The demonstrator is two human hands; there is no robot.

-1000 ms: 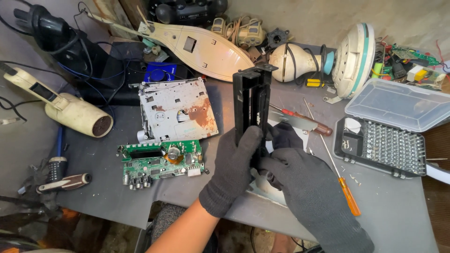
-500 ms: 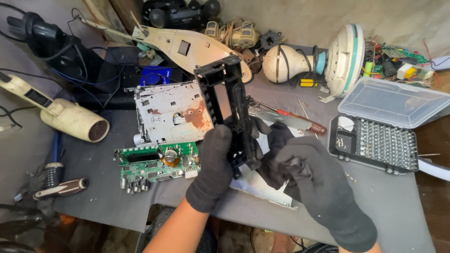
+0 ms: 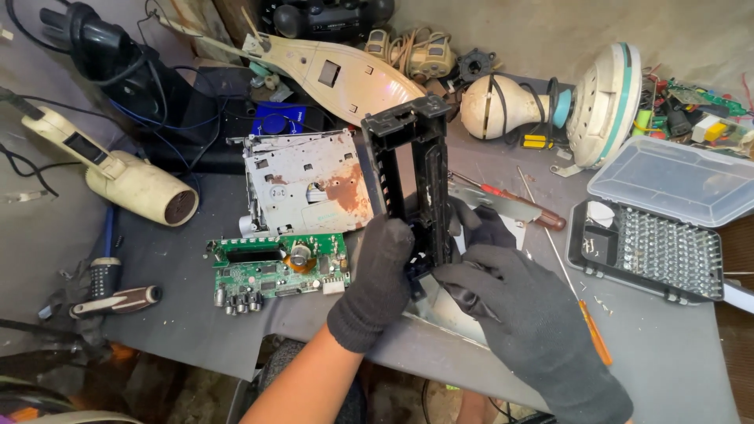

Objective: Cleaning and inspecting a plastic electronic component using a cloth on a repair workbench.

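Both gloved hands clamped the black plastic frame at its lower end: left hand fingers curled round, right hand fingertips pinching beside; frame's long axis ran up away from fingers, over rusty metal chassis

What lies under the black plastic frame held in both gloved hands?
Under the black plastic frame lies a flat silvery metal plate on the grey table. Both hands, left and right, cover most of it.
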